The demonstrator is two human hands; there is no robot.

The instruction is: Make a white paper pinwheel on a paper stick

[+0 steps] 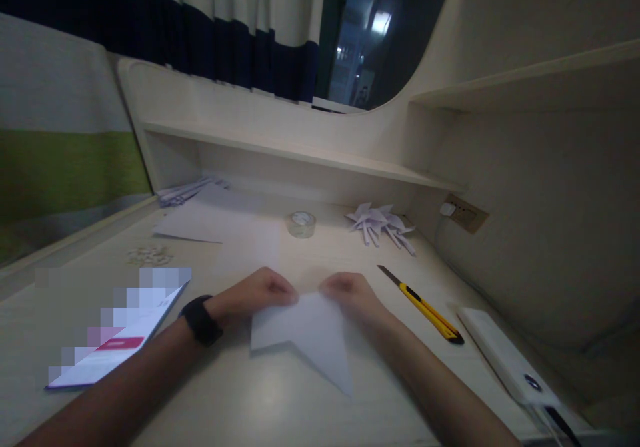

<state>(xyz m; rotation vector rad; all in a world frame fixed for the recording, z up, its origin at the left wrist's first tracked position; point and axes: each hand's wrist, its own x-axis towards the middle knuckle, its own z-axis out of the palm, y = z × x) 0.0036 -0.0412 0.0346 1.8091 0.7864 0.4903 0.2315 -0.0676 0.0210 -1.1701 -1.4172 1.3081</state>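
Left hand and right hand each pinch the far edge of a white paper piece, thumb and fingers closed on it, the hands a little apart. It is on the near side of the clear tape roll, with a notch in its near edge and a long point towards the person. Whether it is folded or single cannot be told.

It should handle as very light and thin: stiff enough to keep its outline under a light pinch, yet quick to crease, and likely to tear at the notch if pulled hard. Being paper, it seems unlikely to slip. The far edge and its corners look the best hold; the long point would probably flop.

Also nearer than the tape roll are a white case to its right, a lit device to its left, a yellow cutter to its right, blade out, and small white bits to its left. Paper pinwheels lie right of the roll; left of it, a white sheet and, farther back, paper strips.
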